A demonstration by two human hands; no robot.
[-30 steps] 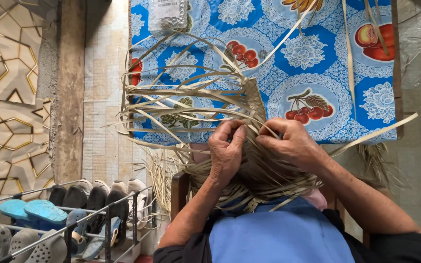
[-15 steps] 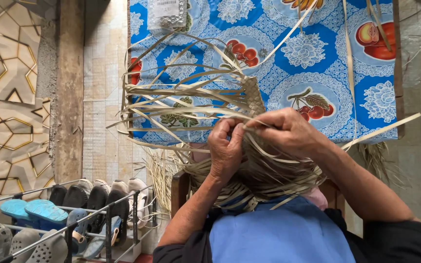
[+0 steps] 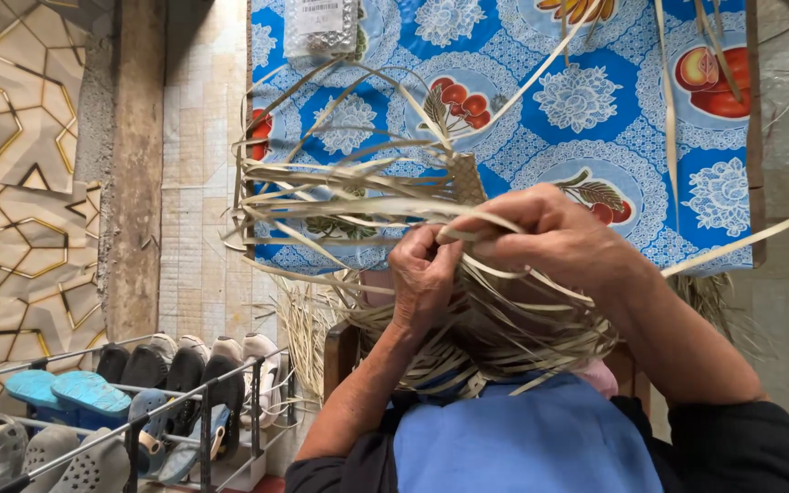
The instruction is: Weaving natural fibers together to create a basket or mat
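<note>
where fingers (image 3: pixel 468 230) pinch: palm strip (image 3: pixel 385 208)

Two hands work at the weave, a left hand (image 3: pixel 424 278) and a right hand (image 3: pixel 554 239); one woven piece of straw (image 3: pixel 468 319) sits under them, its loose strips too many and too tangled to count; one blue fruit-patterned tablecloth (image 3: pixel 595 100); one clear plastic packet (image 3: pixel 321 26); one shoe rack (image 3: pixel 130 411), its shoes overlapping beyond a sure count.

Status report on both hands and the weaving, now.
Left hand pinching pale flat palm strips. Right hand gripping one strip, drawing it across. Half-woven straw piece in lap. Blue fruit-print tablecloth beyond; nothing blocking.
</note>
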